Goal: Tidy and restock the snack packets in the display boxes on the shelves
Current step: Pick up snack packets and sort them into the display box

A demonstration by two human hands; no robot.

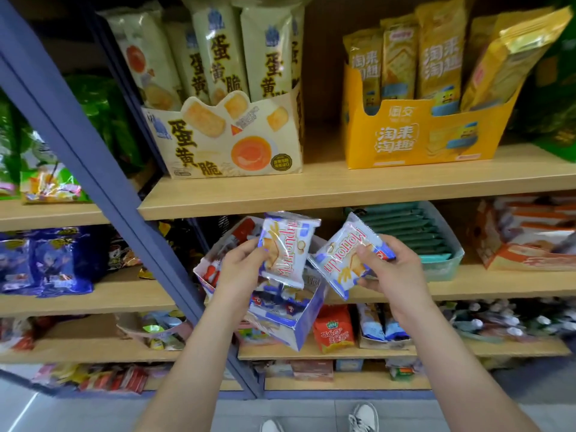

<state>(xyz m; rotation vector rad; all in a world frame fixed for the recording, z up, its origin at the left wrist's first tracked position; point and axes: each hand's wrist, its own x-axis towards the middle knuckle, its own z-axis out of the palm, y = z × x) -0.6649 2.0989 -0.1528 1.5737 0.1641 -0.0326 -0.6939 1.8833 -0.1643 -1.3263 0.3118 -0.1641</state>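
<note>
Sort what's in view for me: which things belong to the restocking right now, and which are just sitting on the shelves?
In the job: left hand gripping one white snack packet; right hand gripping a second white packet; the tilted blue-and-white display box below them.

Just sitting: cream display box, yellow display box, teal tray of green packets, orange packet.

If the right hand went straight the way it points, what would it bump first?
Probably the white packet that the left hand grips, though depth is unclear.
</note>
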